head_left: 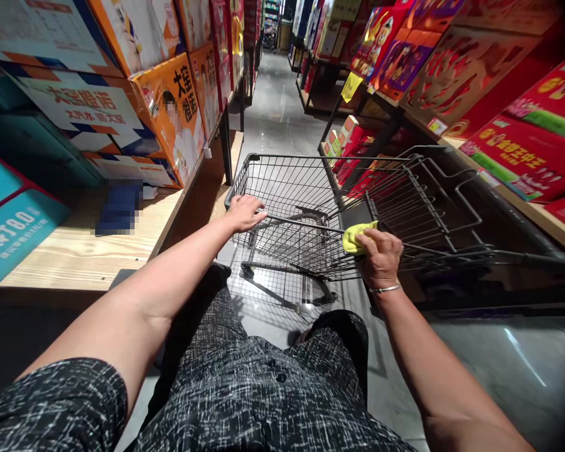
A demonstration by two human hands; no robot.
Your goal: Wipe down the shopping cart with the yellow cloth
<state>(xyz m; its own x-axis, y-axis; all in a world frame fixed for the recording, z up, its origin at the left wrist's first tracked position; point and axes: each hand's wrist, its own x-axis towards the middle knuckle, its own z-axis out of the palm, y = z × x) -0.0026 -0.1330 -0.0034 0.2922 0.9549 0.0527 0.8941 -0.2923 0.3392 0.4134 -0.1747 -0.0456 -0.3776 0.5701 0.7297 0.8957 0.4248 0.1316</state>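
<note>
A dark wire shopping cart [287, 179] stands crosswise in the aisle in front of me. My left hand [245, 213] holds the near rim at the cart's left end, its fingers curled over the bar. In my right hand [383, 248] is a yellow cloth [358, 237], bunched up against the cart's near rim. The fingers are closed round the cloth, and a bracelet circles that wrist. Through the wires the cart's lower frame shows close to my legs.
On the left, orange and white cartons [169, 113] are stacked on a wooden shelf [136, 251]. Red gift boxes [532, 154] line the right shelf, which the cart's handle end nearly meets. Grey shiny floor [282, 94] runs down the aisle between more shelves.
</note>
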